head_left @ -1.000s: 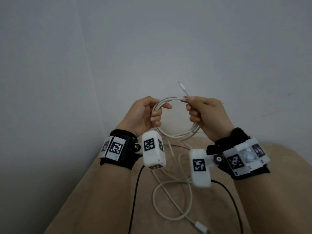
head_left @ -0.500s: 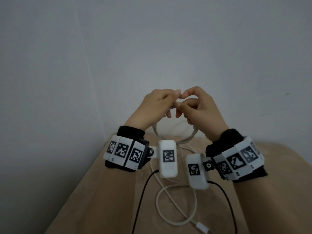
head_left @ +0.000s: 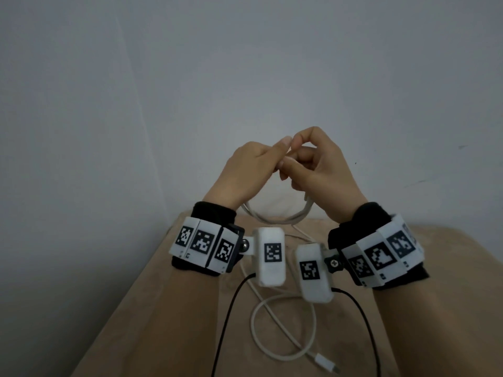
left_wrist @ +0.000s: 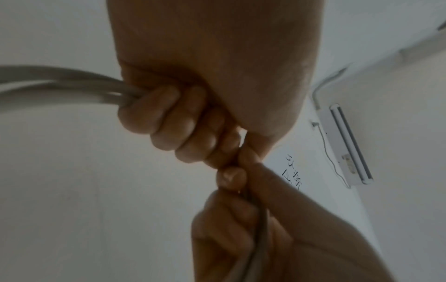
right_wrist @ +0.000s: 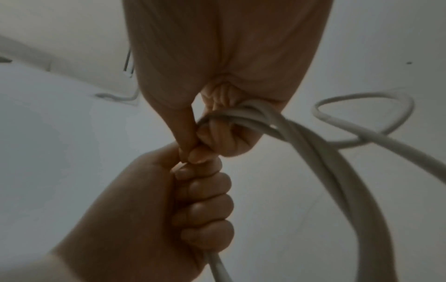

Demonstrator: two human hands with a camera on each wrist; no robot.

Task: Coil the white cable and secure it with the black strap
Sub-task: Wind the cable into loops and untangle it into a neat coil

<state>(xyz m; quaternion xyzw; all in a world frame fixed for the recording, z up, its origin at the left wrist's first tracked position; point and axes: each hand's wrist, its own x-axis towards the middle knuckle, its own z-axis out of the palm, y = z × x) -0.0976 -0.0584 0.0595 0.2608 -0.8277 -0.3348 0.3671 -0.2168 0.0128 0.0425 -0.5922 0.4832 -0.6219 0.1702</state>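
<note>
The white cable (head_left: 272,219) hangs as a small coil under both hands, raised above the table. My left hand (head_left: 261,164) and right hand (head_left: 307,159) meet at the coil's top, fingertips touching. In the left wrist view the left hand (left_wrist: 193,124) curls round several cable strands (left_wrist: 72,87), and the right hand (left_wrist: 231,219) lies just beyond it. In the right wrist view the right hand (right_wrist: 217,133) grips the bundled strands (right_wrist: 325,162), with the left hand (right_wrist: 200,200) fisted on the cable below. The loose tail (head_left: 283,330) loops on the table and ends in a connector (head_left: 325,367). No black strap shows.
A beige table (head_left: 163,308) stands against a plain grey wall, its left edge close to my left forearm. Black camera leads (head_left: 226,322) trail from both wrists over the table. A wall unit (left_wrist: 345,145) shows in the left wrist view.
A second ago the hands held the coil apart, with a connector tip sticking up by the right hand. They have since come together at the coil's top and risen slightly.
</note>
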